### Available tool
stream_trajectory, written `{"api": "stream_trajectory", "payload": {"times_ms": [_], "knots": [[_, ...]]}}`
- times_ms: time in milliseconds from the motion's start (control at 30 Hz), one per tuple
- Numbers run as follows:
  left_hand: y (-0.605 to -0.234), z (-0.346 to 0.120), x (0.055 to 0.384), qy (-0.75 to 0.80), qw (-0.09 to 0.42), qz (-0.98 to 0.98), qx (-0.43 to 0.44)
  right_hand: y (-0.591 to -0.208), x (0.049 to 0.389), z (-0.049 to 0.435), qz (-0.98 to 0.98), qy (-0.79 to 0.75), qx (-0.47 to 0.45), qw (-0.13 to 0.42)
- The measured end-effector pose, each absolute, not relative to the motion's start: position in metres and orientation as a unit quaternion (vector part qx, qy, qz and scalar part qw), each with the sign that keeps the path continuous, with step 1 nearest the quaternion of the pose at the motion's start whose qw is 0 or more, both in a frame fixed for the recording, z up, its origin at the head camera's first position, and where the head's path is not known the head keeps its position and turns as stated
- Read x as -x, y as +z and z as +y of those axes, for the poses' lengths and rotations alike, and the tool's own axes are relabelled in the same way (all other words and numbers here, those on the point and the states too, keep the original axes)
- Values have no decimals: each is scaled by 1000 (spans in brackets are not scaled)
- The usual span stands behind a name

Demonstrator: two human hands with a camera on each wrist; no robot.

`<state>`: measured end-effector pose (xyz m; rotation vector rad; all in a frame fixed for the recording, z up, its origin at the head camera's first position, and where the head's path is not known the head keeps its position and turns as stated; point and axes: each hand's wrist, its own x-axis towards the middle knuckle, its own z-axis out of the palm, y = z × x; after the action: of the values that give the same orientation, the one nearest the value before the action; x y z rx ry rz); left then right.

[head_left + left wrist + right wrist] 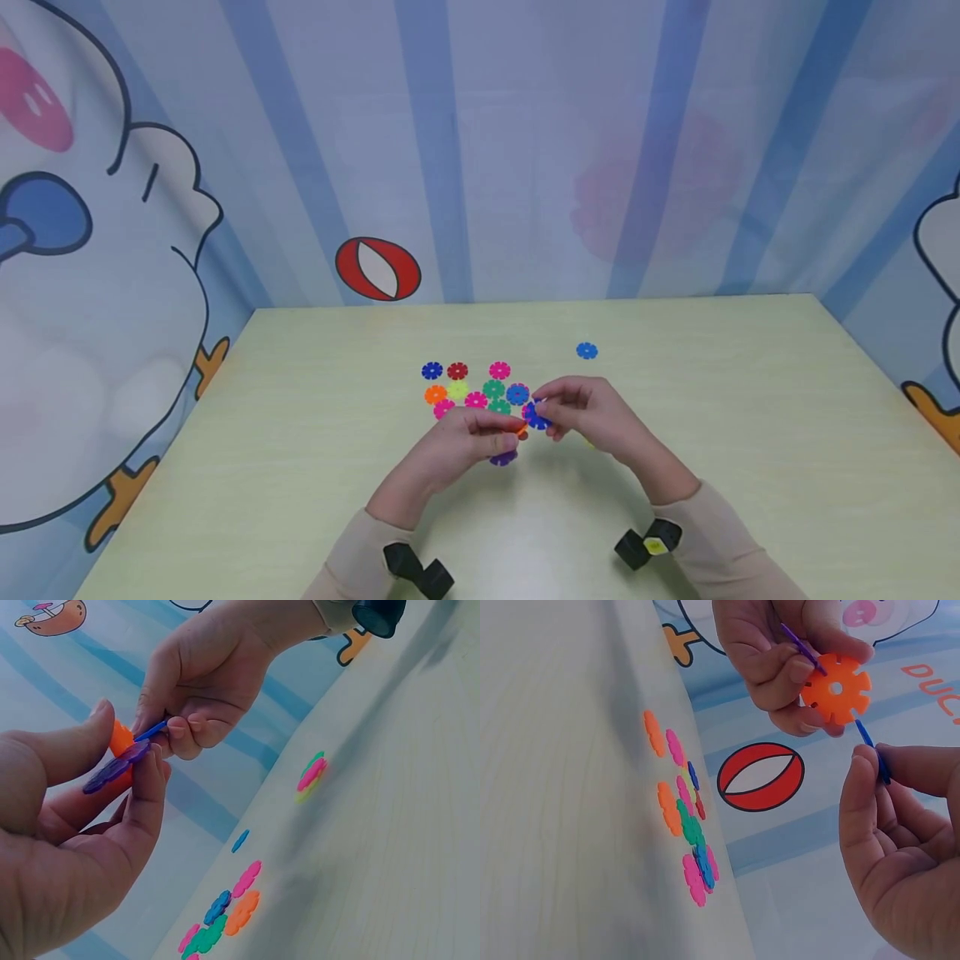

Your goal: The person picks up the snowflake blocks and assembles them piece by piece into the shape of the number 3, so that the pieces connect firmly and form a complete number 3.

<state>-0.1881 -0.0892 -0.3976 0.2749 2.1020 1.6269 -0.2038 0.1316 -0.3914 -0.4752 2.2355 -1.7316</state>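
My left hand pinches an orange notched plastic disc between thumb and fingers. A purple disc is slotted crosswise into it and shows edge-on in the right wrist view. My right hand grips a dark blue disc between thumb and fingertips. Edge-on in the right wrist view, the blue disc comes right up to a notch at the orange disc's rim. Both hands are raised above the table, close together.
Loose flower-shaped discs in pink, green, orange, red and other colours lie clustered beyond the hands. A single blue disc sits farther back on the pale table. A printed cloth backdrop rises behind the table.
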Motion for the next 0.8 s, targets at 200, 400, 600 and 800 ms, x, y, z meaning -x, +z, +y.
{"api": "stream_trajectory", "payload": {"times_ms": [200, 400, 600, 800], "knots": [[-397, -88, 187, 601, 232, 758, -107, -391, 203, 131, 771, -605, 148, 134], [-398, -87, 186, 610, 232, 749, -112, -391, 202, 129, 764, -614, 144, 139], [-397, -87, 186, 611, 225, 750, -114, -391, 202, 128, 759, -617, 151, 143], [-398, -85, 185, 617, 218, 748, -111, -390, 201, 127, 756, -621, 149, 143]]}}
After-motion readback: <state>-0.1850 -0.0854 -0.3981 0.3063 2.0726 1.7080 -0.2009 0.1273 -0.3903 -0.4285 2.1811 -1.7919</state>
